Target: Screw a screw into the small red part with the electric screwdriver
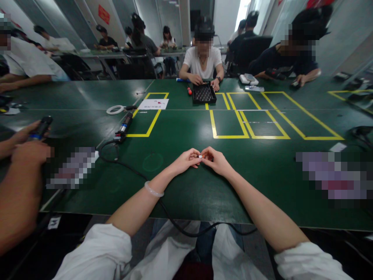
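Where the left hand [187, 160] and right hand [215, 160] meet at frame centre, both pinch a small shiny piece [200, 156].

Rather dim, brightest at a white upright strip [243, 16] beyond the far edge of the table [183, 124]. Glossed with soft sheen toward the near edge, near-black beneath it at left. Stretched and smeared toward the sides, with patches of coarse pixel blocks. Crisper at the fingers [192, 155], too coarse for the tiny piece [200, 156] between.
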`<state>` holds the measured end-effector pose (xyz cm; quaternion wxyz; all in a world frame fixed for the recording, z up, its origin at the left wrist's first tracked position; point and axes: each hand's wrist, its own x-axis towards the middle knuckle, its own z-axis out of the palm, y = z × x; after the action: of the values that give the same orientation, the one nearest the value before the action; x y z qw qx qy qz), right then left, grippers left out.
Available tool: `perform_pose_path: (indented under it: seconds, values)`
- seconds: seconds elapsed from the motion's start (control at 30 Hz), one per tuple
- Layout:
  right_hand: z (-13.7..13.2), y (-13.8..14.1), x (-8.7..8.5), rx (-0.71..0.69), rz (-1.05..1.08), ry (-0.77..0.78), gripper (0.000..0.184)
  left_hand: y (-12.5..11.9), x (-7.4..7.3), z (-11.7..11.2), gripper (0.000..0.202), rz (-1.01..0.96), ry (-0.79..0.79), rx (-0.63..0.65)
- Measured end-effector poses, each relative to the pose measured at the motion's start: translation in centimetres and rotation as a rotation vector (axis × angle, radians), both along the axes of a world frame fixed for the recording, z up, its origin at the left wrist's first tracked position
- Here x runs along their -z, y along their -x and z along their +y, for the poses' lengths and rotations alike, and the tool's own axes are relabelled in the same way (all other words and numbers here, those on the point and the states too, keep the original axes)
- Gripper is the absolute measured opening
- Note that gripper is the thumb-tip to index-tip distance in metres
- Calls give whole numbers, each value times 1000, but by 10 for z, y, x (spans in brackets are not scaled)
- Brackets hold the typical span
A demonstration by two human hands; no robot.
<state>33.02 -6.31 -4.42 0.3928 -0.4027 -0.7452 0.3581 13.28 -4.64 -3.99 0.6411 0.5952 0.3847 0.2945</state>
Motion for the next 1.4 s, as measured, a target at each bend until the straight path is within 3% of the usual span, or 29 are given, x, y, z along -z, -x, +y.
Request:
perform_pose_path:
  seconds: [0.93,1.17,1.4]
  values:
    - [3,-1,0,48,57,-9,17,1,0,0,44,14,-62,-25]
    - [4,-1,2,36,119,96,21,2,1,1,41,45,-64,-3]
    - [7,0,8,9,183,227,26,1,0,-2,35,93,-224,-13]
